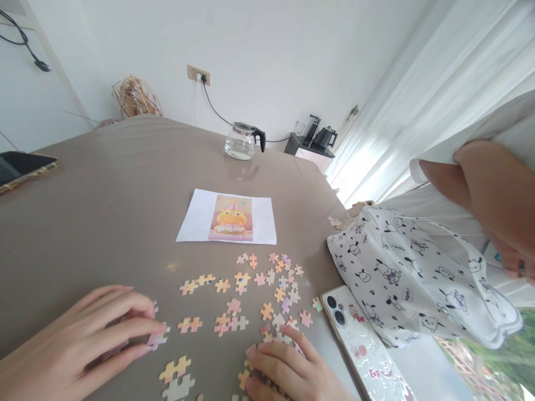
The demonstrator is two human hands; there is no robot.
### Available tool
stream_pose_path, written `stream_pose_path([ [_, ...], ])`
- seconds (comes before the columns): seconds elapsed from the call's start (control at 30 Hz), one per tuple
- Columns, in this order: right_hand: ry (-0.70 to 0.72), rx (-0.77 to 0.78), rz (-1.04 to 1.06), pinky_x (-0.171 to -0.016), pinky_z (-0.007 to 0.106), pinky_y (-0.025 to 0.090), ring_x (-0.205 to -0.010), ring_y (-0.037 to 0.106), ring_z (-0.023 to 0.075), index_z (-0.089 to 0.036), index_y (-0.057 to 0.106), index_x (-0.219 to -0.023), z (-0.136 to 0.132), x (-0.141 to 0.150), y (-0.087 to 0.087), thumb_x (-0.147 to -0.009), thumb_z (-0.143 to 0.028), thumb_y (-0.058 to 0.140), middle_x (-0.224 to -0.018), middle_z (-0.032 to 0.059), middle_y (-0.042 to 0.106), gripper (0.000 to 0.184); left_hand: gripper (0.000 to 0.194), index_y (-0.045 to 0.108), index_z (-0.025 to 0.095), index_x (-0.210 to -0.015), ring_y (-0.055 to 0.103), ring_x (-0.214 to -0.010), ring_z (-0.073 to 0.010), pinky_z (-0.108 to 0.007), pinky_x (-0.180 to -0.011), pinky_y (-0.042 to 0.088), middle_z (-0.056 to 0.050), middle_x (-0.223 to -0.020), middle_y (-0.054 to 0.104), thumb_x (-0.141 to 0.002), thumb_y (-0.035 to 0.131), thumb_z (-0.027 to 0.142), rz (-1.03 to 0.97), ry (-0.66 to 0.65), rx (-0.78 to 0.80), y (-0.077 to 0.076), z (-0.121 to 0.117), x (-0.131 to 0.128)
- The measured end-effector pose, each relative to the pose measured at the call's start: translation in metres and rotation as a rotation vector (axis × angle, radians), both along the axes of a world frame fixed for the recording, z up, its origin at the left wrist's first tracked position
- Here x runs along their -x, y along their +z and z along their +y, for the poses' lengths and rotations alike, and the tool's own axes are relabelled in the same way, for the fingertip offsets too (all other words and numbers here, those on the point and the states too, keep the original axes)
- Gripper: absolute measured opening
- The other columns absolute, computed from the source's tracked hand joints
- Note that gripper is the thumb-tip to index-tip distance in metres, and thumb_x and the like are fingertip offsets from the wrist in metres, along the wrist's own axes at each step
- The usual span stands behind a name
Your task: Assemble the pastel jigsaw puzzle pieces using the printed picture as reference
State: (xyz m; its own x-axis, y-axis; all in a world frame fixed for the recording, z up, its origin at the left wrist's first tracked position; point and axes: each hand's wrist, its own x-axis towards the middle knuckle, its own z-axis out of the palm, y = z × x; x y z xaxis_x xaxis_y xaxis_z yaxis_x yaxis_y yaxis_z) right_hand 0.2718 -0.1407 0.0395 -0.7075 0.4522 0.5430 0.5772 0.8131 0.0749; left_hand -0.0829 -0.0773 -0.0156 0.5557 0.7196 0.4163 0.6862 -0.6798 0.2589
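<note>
Pinching a thin, flat, pink-purple and pale grey puzzle piece [157,337] between thumb and fingers of the left hand [106,320], low over the left side of the table. Right hand [292,367] with fingers bent and a bit apart, touching a messy bunch of small, soft-coloured puzzle pieces [267,312] at the lower middle; cannot tell if pinching any. All with round knobs and round holes, in pink, yellow, orange, purple and grey. Some hooked together in short strips, others loose, on a smooth, shiny, brown-grey table [104,206].

Past these, a flat white paper sheet [263,217] with a picture of a round yellow figure in a pink party hat. Close by the right hand, a white phone with pink stickers [363,345], right beside a soft white bag with black puppy drawings [401,273]. Behind the bag, another person's bent arm [499,189]. Far left, a dark phone with a gold edge [27,167].

Farther back, a round see-through pot with a black handle [240,145], with clear water inside. Inside of the bag hidden.
</note>
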Motion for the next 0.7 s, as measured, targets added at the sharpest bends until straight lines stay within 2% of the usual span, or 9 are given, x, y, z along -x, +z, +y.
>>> stream_pose_path([
  [0.1,-0.001,-0.001,-0.003,-0.122,0.034,0.021,-0.107,0.063,0.0067,-0.027,0.073,-0.099,-0.0011,-0.0008,0.0004,-0.105,-0.025,0.046,-0.106,-0.0077,0.075,0.028,0.03,0.069,0.043,-0.098,0.06,-0.091,-0.02,-0.041,-0.1,0.042,0.004,-0.092,0.064,-0.089,0.051,0.021,-0.026,-0.016,0.026,0.0006,0.0002,0.0001],
  [0.3,0.008,0.014,-0.075,-0.119,0.037,0.028,-0.114,0.061,0.009,-0.027,0.072,-0.104,-0.0035,-0.0045,-0.0034,-0.105,-0.025,0.046,-0.116,-0.0045,0.073,0.027,0.028,0.07,0.043,-0.095,0.061,-0.087,-0.0199,-0.043,-0.1,0.043,0.005,-0.09,0.065,-0.088,0.052,0.023,-0.016,-0.009,0.011,0.0007,0.0005,-0.0005],
  [0.5,-0.001,0.003,0.007,-0.121,0.032,0.023,-0.107,0.063,0.0063,-0.026,0.073,-0.099,0.0002,0.0,0.0022,-0.106,-0.024,0.044,-0.106,-0.0071,0.075,0.03,0.031,0.069,0.044,-0.098,0.061,-0.089,-0.0199,-0.043,-0.101,0.042,0.004,-0.092,0.065,-0.089,0.051,0.021,-0.015,-0.018,0.023,-0.0014,0.0004,0.0012],
  [0.7,-0.006,0.005,0.019,-0.12,0.03,0.024,-0.104,0.064,0.0062,-0.025,0.074,-0.093,0.0009,0.0025,0.0066,-0.106,-0.024,0.045,-0.103,-0.0075,0.076,0.032,0.03,0.068,0.044,-0.099,0.061,-0.091,-0.0203,-0.043,-0.102,0.041,0.005,-0.094,0.065,-0.088,0.053,0.021,-0.011,-0.02,0.043,0.0029,-0.0011,0.0001],
])
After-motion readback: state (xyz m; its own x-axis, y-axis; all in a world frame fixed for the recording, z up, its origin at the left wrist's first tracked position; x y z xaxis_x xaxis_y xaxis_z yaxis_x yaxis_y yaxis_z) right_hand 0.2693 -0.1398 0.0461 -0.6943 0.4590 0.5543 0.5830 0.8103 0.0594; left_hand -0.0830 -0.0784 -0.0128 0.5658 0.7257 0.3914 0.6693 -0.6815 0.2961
